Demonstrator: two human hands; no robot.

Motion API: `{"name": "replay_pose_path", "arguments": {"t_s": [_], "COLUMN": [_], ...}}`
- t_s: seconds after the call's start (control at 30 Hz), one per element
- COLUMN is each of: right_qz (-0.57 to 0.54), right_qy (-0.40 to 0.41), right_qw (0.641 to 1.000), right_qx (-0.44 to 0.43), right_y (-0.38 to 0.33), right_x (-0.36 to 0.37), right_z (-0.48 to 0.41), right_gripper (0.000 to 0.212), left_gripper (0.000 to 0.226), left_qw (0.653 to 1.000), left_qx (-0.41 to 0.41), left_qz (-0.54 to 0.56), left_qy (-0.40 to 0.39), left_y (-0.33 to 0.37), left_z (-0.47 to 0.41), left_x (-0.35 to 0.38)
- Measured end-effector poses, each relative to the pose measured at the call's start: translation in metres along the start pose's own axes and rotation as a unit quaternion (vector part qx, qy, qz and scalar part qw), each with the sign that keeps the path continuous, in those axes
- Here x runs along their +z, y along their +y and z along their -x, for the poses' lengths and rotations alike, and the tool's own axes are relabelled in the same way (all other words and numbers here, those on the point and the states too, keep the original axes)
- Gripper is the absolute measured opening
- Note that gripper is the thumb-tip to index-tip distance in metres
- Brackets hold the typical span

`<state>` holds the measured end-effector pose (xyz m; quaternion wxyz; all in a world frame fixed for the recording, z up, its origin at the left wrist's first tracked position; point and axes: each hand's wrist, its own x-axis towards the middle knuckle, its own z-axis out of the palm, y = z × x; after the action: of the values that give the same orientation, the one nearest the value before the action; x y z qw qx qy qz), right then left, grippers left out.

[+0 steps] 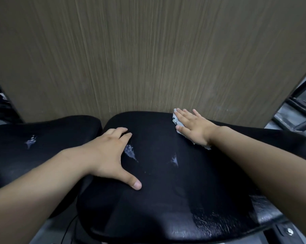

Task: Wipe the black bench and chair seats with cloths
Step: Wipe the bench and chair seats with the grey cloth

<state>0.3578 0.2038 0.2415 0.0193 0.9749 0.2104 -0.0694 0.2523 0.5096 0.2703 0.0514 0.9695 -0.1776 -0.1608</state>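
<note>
A black chair seat [162, 191] fills the middle of the view, with worn pale patches and a cracked front right corner. My right hand [192, 127] lies flat, fingers spread, on a light blue-white cloth [179, 123] at the seat's far right edge; only the cloth's edges show around the hand. My left hand [111, 155] rests flat on the seat's left side with thumb spread and nothing in it. A second black seat [43, 147] stands to the left, touching or nearly touching the first.
A brown wood-grain panel [148, 59] rises right behind both seats. Dark metal frame bars [296, 110] stand at the far right over a grey floor. A thin black cable [67, 229] runs on the floor below the seats.
</note>
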Motion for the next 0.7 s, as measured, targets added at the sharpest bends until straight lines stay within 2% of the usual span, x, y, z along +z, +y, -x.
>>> {"name": "replay_pose_path", "arguments": {"t_s": [0.13, 0.37, 0.43, 0.53, 0.63, 0.7], "right_qz": [-0.02, -0.055, -0.062, -0.109, -0.198, -0.198], "right_qy": [-0.014, -0.028, -0.023, -0.043, -0.107, -0.112], "right_qw": [0.999, 0.989, 0.989, 0.988, 0.97, 0.968], "right_qx": [-0.028, -0.135, -0.13, -0.101, -0.086, -0.102], "right_y": [-0.02, -0.1, -0.117, -0.137, -0.146, -0.144], "right_x": [-0.001, 0.001, 0.007, 0.008, -0.002, -0.006], "right_z": [0.022, 0.114, 0.133, 0.15, 0.161, 0.167], "right_gripper": [0.068, 0.075, 0.077, 0.066, 0.076, 0.081], "left_gripper": [0.162, 0.159, 0.155, 0.152, 0.15, 0.151], "left_qw": [1.0, 1.0, 1.0, 1.0, 1.0, 1.0], "left_qx": [0.007, 0.0, 0.0, 0.001, 0.005, 0.008], "left_qz": [0.0, 0.007, 0.001, -0.003, -0.006, -0.013], "left_qy": [0.007, 0.011, 0.013, 0.021, 0.023, 0.022], "left_y": [-0.001, -0.002, -0.002, -0.002, -0.008, -0.014], "left_z": [0.001, 0.009, 0.012, 0.016, 0.021, 0.025], "left_x": [0.0, 0.003, 0.004, 0.006, 0.008, 0.008]}}
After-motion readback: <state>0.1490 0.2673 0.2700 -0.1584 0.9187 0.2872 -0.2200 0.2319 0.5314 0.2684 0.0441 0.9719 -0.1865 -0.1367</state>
